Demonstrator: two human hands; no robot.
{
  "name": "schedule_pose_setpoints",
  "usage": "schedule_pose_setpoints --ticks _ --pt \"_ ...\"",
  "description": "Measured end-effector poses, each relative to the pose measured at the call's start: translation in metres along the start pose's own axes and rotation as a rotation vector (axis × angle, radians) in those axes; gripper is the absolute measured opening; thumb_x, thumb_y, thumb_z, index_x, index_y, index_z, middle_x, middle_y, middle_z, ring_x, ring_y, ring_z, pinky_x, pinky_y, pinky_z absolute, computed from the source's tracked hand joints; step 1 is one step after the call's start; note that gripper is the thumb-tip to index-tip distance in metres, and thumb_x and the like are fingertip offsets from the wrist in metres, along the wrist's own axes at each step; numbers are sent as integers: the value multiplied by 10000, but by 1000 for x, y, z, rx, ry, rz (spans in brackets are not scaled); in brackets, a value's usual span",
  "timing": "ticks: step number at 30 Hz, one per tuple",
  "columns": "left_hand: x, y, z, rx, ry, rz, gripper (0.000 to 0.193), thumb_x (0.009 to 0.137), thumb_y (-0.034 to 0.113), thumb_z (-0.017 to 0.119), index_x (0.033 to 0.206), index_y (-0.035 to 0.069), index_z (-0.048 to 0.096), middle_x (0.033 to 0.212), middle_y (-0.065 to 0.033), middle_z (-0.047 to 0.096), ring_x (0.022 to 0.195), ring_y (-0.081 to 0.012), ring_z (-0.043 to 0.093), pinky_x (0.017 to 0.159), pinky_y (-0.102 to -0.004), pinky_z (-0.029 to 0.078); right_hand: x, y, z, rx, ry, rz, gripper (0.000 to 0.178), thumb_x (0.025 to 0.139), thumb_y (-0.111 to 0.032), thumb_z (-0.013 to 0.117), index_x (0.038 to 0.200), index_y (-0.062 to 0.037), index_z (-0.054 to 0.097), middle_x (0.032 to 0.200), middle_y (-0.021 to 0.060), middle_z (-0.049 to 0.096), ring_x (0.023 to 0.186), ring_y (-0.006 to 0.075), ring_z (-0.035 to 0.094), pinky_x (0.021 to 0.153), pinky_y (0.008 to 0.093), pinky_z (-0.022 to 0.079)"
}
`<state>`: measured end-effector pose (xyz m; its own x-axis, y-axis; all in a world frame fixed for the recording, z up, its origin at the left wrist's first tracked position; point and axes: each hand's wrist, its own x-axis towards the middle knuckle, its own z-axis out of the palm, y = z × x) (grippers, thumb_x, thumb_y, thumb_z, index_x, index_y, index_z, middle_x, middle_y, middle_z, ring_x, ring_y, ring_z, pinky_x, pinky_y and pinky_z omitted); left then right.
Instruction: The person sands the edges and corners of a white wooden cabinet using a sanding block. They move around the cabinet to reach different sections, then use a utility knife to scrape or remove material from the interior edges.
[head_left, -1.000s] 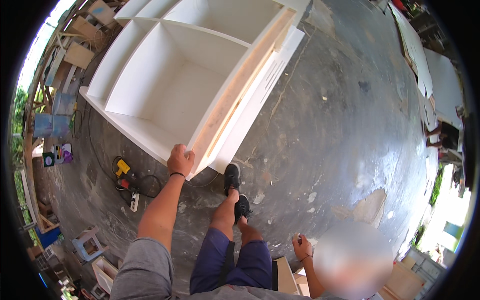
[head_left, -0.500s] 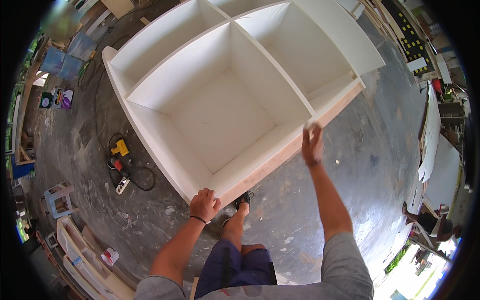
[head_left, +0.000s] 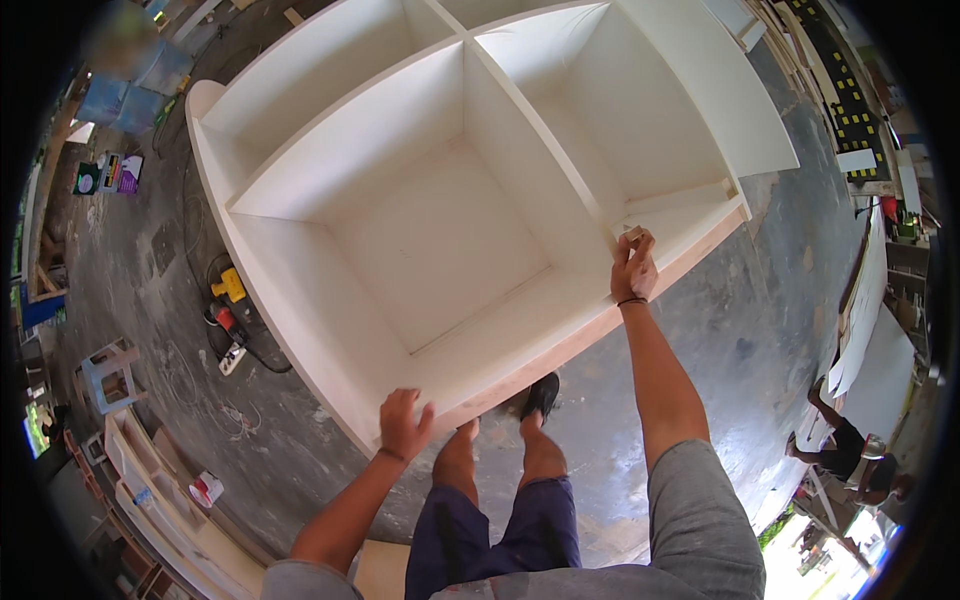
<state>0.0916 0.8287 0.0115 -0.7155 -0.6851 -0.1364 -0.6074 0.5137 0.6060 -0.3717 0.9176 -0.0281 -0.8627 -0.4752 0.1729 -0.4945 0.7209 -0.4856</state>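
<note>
A large white cabinet (head_left: 420,345) with open compartments lies on its back on the floor before me. Over its near left corner is my left hand (head_left: 404,428), thumb apart from slightly bent fingers, holding nothing; whether it touches the edge I cannot tell. My right hand (head_left: 636,272) pinches a small pale block (head_left: 632,234), perhaps a sanding block, at the near end of the white divider (head_left: 560,150). Below that hand runs the bare, pinkish-brown near edge (head_left: 530,366) of the cabinet.
Left of the cabinet lie a yellow power tool (head_left: 228,285), a red-and-black power tool (head_left: 226,320) and a white power strip (head_left: 232,359) with cords. A grey-blue stool (head_left: 112,376) stands farther left. Another person (head_left: 845,450) is at the right.
My right hand has moved from the outer edge up and inward with the block. My left hand's fingers have loosened at the corner. My feet have shifted, and the cabinet sits slightly differently in view.
</note>
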Motion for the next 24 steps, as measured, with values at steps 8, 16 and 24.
schedule_pose_setpoints --ticks 8,16,24 --pt "278 197 159 -891 104 -599 429 884 309 643 1134 -35 584 1086 -200 624 1035 -299 606 864 -367 481 1 -3 2 124 -5 -119 392 906 -171 625 1251 -46 485 1047 131 650 930 352 643 762 437 508" --pt "312 229 159 -1095 340 -847 345 865 300 686 1028 12 588 942 -101 628 799 -220 616 725 -348 503 -4 -6 -2 93 -41 -204 442 884 -117 634 1293 -81 470 1209 131 622 984 355 635 808 438 503" --pt "168 -71 -7 564 833 -544 774 812 430 717 1401 43 395 1421 -189 443 1365 -363 354 1056 -536 341 86 -18 -11 463 -314 -142 222 889 -163 655 1036 -18 575 892 85 599 767 227 555 694 340 460"
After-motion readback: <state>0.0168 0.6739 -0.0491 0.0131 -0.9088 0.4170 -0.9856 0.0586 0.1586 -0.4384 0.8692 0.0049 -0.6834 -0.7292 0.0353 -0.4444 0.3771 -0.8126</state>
